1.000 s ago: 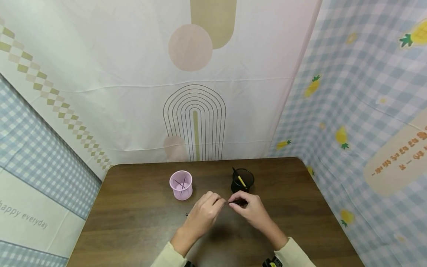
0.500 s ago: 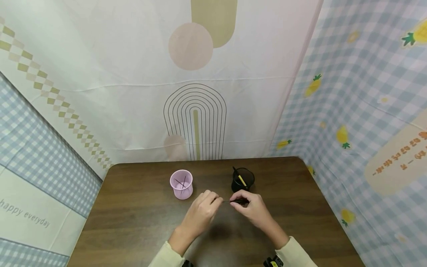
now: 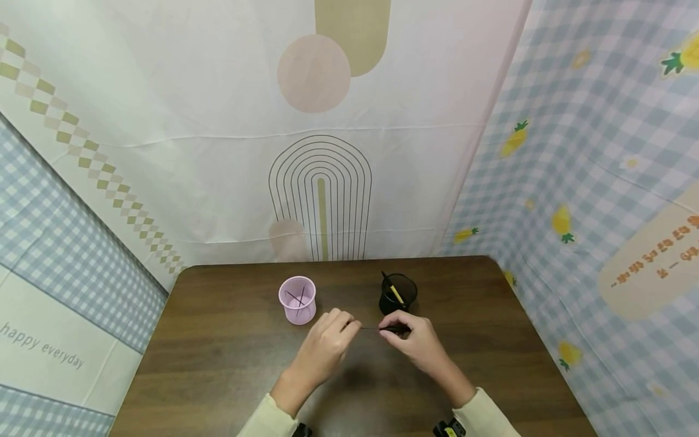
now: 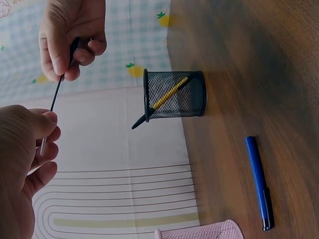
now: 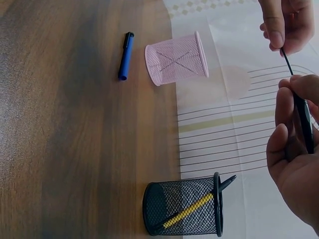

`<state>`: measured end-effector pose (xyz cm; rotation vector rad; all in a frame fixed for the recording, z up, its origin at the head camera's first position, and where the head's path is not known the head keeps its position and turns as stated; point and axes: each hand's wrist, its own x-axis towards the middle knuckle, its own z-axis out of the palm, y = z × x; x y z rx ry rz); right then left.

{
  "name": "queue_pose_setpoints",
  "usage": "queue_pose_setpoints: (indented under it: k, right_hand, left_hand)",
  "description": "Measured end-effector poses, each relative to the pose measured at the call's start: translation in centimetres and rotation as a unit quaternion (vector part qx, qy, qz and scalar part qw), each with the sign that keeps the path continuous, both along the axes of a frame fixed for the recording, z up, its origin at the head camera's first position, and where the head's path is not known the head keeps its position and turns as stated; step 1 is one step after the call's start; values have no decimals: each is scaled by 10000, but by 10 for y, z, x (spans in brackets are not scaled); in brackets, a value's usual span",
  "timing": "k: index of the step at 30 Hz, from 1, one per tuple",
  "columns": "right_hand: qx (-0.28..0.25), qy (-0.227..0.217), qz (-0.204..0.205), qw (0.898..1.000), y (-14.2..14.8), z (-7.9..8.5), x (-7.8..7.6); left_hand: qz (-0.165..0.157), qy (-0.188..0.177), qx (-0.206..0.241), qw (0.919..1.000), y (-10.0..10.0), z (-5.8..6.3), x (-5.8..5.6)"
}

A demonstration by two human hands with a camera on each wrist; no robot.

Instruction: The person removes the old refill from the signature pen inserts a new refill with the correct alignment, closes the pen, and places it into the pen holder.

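Observation:
In the head view, my left hand (image 3: 322,347) pinches one end of a thin dark pen refill (image 4: 56,94) between thumb and fingers. A pale, clear tip of it shows past the thumb in the left wrist view. My right hand (image 3: 417,345) grips a black pen barrel (image 5: 302,122), from whose end the refill sticks out. Both hands are raised over the table, refill and barrel in one line between them. A black mesh cup (image 3: 389,303) stands just beyond the right hand, with a yellow and black pen (image 3: 396,294) leaning in it.
A pink mesh cup (image 3: 300,317) with several thin dark sticks (image 5: 172,63) inside stands beyond the left hand. On the brown table (image 3: 218,364) lies a blue pen (image 4: 256,177), hidden in the head view. Patterned cloth (image 3: 229,188) hangs behind the table.
My left hand has drawn away to the left, and more of the refill shows between the hands. The right hand has barely moved and keeps its grip on the barrel.

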<state>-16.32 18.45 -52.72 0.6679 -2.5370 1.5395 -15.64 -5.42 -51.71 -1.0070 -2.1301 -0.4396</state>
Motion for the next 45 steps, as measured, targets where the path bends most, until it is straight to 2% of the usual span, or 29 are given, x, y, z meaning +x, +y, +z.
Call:
queue_pose_setpoints:
  k: [19, 27, 36, 45]
  right_hand:
    - [7, 113, -77, 9999, 2, -2, 0]
    - [-12, 262, -41, 9996, 3, -4, -1]
    - [-150, 227, -5, 9996, 4, -3, 0]
    - [-387, 9, -110, 9992, 5, -2, 0]
  left_hand:
    - [-2, 36, 70, 10000, -6, -2, 0]
    - [-28, -76, 67, 9999, -12, -2, 1]
    - [-137, -65, 183, 9997, -17, -3, 1]
    - [-216, -133, 323, 9992, -22, -2, -1]
